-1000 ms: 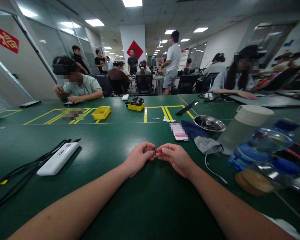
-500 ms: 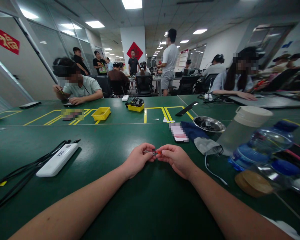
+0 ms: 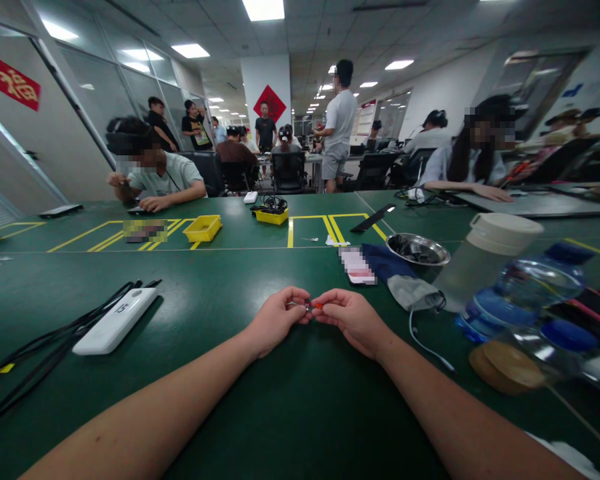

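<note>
My left hand (image 3: 281,320) is closed in a pinch on a small dark and silvery metal piece (image 3: 307,307), too small to name. Fingertip to fingertip with it, my right hand (image 3: 350,320) pinches a small orange-red piece (image 3: 319,307), its kind also unclear. The two pieces lie side by side between the fingers; whether they are joined I cannot tell. Both hands are over the green table (image 3: 260,413), near its middle. Beyond the right hand lies a phone (image 3: 357,265) with a blurred screen.
Left lies a white power bank (image 3: 116,321) with black cables. Right stand a metal bowl (image 3: 418,248), a pale tumbler (image 3: 490,260), a water bottle (image 3: 523,287) and a blue-grey cloth pouch (image 3: 403,277). Further back are a yellow tray (image 3: 203,229) and seated people.
My hands keep the same pinch at nearly the same spot. The view has shifted very slightly. A person standing in the background has raised an arm.
</note>
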Available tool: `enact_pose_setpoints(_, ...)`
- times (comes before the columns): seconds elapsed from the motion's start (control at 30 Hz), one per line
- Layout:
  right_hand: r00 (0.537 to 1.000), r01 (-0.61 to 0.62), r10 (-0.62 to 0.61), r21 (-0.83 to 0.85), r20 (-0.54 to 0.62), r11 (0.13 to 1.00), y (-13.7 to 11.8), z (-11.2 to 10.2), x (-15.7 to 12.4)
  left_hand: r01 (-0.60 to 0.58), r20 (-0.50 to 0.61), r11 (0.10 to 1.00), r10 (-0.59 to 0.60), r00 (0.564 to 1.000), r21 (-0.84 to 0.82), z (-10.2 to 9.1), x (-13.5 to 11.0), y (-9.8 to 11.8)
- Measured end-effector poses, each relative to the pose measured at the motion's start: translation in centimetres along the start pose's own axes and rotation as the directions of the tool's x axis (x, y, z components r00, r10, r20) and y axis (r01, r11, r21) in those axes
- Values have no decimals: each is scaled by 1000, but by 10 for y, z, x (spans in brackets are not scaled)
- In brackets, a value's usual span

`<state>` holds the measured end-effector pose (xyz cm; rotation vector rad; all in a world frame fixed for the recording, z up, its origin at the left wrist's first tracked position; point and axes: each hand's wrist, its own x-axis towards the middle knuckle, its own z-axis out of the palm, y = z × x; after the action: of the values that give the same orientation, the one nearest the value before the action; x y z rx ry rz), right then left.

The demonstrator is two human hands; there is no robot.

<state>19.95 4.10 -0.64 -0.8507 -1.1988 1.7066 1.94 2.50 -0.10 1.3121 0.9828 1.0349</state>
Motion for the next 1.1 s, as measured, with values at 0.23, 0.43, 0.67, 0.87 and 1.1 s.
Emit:
enact_pose_setpoints(0.23, 1000, 0, 0, -3, 4, 1000, -1, 0, 0, 7, -9, 1000, -7, 1000, 11, 0, -1, 1)
enact_pose_setpoints(0.43, 1000, 1, -1, 2, 11, 1000, 0, -1, 0, 5, 6, 1000, -5, 1000, 12, -1, -2, 0)
enact_pose_setpoints(0.67, 1000, 1, -1, -11, 4, 1000, 0, -2, 0, 14, 11, 1000, -15, 1000, 16, 0, -1, 1)
enact_pose_setpoints(0.87, 1000, -3, 3, -9, 2, 1000, 1, -1, 0, 8, 1, 999, -8, 1000, 39, 2, -3, 5)
enact_pose_setpoints(1.1, 1000, 8, -8, -11, 19, 1000, 1, -3, 0, 1, 4, 999, -1, 1000, 53, 2, -2, 5)
